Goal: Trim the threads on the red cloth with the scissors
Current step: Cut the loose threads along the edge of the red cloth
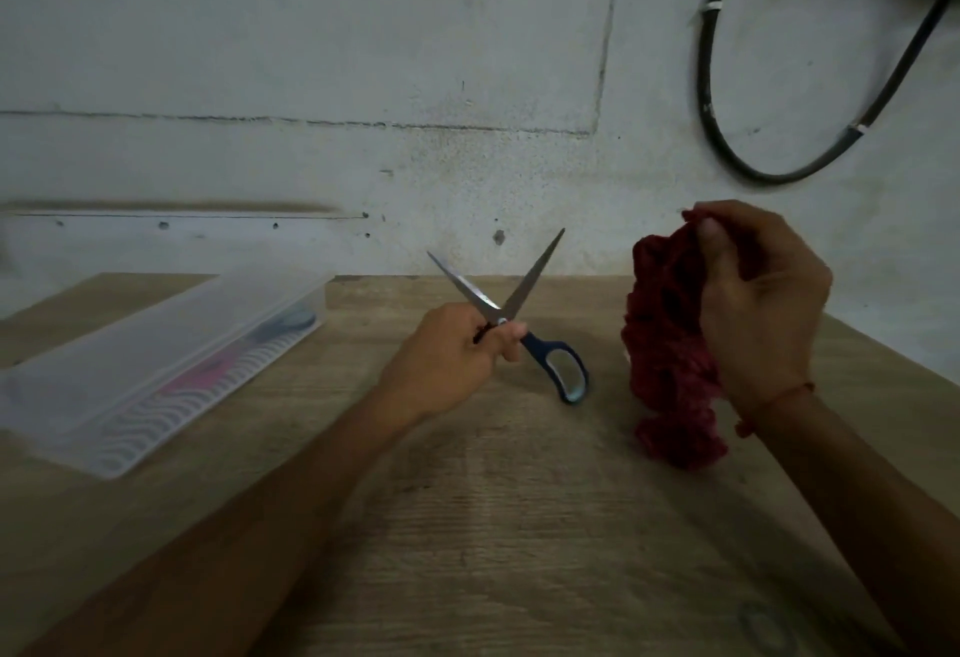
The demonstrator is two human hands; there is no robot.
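1. The clear plastic case at the counter's left edge holds something pink and dark, blurred.
2. Your left hand pinches the scissors near the pivot, blades spread; they're stiff and sharp, so hold the handles.
3. Your right hand clutches the red cloth, soft and limp, above the right edge.

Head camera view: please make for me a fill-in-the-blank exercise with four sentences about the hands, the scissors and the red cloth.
1. The left hand holds the blue-handled steel scissors with the blades ____.
2. The right hand holds up the bunched red knitted cloth above the ____ table.
3. The clear plastic box lies to the ____ of the scissors.
4. A black cable hangs on the ____.

Missing words: open; wooden; left; wall
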